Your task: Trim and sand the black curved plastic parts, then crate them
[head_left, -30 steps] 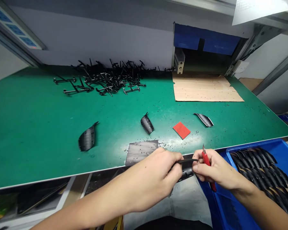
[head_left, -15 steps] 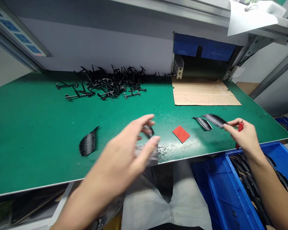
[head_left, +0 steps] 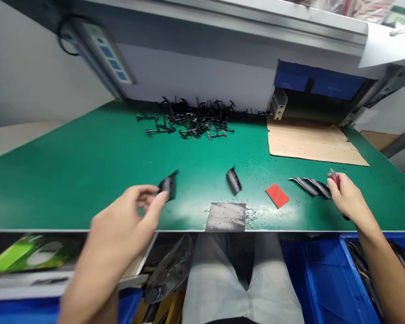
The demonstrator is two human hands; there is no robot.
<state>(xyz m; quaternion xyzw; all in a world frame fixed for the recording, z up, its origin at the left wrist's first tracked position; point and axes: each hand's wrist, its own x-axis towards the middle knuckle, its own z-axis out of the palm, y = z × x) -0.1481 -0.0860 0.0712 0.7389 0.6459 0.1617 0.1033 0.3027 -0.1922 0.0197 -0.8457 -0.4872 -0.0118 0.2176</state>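
Observation:
My left hand reaches to a curved black plastic piece lying on the green table. Its thumb and fingers are apart at the near side of the piece; whether they touch it I cannot tell. In my right hand is a red-handled knife, its pointed metal tip facing up and away. Just left of those fingers lie two curved black pieces side by side, the nearer one partly behind the fingertips. Another such piece rests in the middle, above a grey abrasive-looking sheet.
A red square pad lies right of centre among dark scraps. Thin black plastic frames are heaped at the back wall. Cardboard lies before a blue-flapped opening. Below the front edge at right, a blue crate holds black pieces.
My left hand has moved left, from the middle to the leftmost black piece. My right hand has lowered its black piece beside the other one. The view has turned left.

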